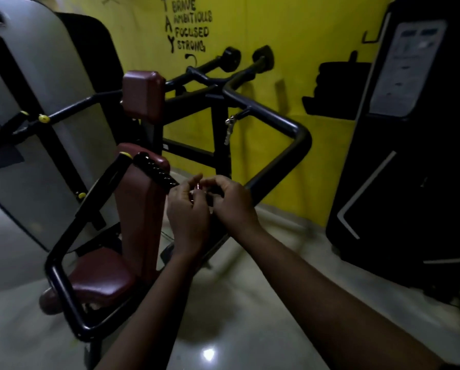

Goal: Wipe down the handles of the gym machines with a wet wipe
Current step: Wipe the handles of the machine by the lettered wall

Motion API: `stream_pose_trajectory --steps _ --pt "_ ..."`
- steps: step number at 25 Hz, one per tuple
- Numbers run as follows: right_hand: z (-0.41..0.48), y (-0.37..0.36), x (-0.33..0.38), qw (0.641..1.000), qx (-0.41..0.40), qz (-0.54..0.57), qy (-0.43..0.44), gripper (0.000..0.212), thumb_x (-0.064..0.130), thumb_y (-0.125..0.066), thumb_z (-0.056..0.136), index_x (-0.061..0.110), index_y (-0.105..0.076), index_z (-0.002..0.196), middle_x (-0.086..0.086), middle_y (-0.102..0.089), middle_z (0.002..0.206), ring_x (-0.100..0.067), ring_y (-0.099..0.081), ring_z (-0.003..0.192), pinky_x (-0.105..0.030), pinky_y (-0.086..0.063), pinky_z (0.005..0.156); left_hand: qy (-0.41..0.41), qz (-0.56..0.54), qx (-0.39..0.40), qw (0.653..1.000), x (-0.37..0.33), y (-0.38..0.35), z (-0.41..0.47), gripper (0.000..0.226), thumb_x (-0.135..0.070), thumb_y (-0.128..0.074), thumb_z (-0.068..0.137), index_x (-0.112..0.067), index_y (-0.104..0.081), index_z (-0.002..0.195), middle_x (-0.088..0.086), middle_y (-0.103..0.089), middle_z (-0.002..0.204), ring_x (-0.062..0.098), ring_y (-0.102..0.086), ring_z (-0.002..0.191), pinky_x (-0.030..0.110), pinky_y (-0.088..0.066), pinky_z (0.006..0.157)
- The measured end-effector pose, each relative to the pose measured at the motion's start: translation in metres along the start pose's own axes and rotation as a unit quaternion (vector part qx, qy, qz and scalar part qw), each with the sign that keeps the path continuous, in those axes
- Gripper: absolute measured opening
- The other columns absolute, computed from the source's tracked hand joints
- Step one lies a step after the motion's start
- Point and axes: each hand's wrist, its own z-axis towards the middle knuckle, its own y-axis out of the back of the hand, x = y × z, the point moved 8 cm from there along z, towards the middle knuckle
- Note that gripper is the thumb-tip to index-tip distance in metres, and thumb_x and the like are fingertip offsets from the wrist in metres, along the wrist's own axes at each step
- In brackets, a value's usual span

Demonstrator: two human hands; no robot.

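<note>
My left hand (189, 212) and my right hand (233, 201) meet in front of a seated gym machine, fingertips pinched together on a small pale item (197, 188) with a pinkish spot. It is too small and blurred to identify. Just left of my hands a black ribbed handle (155, 169) slants down from a yellow-tipped bar, a short gap from my left fingers. The machine's thick black tubular arm (299, 137) bends behind my right hand. Neither hand touches a handle.
The machine has a maroon seat (100, 283), back pad (140, 209) and head pad (143, 94). A grey shroud (50, 76) stands at the left and a black machine tower (399, 145) at the right. Behind is a yellow wall (290, 28), below a glossy floor (237, 329).
</note>
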Motion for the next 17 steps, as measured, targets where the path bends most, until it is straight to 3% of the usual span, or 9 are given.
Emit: stream_pose_trajectory --steps 3,5,7,10,17 --pt "-0.018 0.05 -0.021 0.995 -0.051 0.057 -0.066 0.021 0.009 -0.056 0.093 0.022 -0.068 0.103 0.009 -0.068 0.092 0.003 -0.062 0.08 -0.014 -0.053 0.069 -0.048 -0.015 0.054 0.997 -0.024 -0.035 -0.015 0.026 -0.014 -0.056 0.093 -0.022 -0.067 0.116 0.003 -0.066 0.111 0.012 -0.064 0.097 0.035 -0.054 0.085" --pt "-0.032 0.091 -0.031 0.992 -0.09 0.065 -0.057 0.02 0.01 -0.057 0.093 0.026 -0.068 0.101 0.008 -0.07 0.095 -0.002 -0.065 0.088 -0.024 -0.057 0.08 -0.05 -0.051 0.094 0.993 -0.04 -0.066 -0.03 0.023 -0.021 -0.061 0.092 -0.021 -0.069 0.113 0.001 -0.07 0.107 0.012 -0.067 0.096 0.036 -0.057 0.083" --pt "-0.048 0.134 -0.045 0.988 -0.121 0.072 -0.063 0.021 0.011 -0.057 0.093 0.03 -0.068 0.096 0.005 -0.072 0.096 -0.008 -0.068 0.092 -0.037 -0.058 0.083 -0.054 -0.084 0.131 0.986 -0.062 -0.099 -0.053 0.022 -0.022 -0.065 0.091 -0.017 -0.071 0.112 0.0 -0.072 0.102 0.008 -0.069 0.092 0.028 -0.057 0.081" --pt "-0.078 0.204 -0.065 0.981 -0.161 0.066 -0.089 0.021 0.01 -0.056 0.094 0.028 -0.067 0.097 0.002 -0.072 0.094 -0.01 -0.07 0.088 -0.04 -0.058 0.083 -0.052 -0.124 0.178 0.975 -0.096 -0.152 -0.096 0.02 -0.02 -0.068 0.089 -0.016 -0.071 0.108 -0.004 -0.074 0.095 0.003 -0.069 0.086 0.02 -0.054 0.074" --pt "-0.158 0.347 -0.1 0.958 -0.252 0.048 -0.128 0.018 0.009 -0.056 0.095 0.016 -0.069 0.104 0.0 -0.072 0.093 -0.006 -0.07 0.085 -0.032 -0.058 0.081 -0.045 -0.158 0.271 0.949 -0.147 -0.262 -0.197 0.018 -0.031 -0.068 0.088 -0.027 -0.073 0.105 -0.008 -0.075 0.093 0.006 -0.07 0.089 0.04 -0.058 0.081"
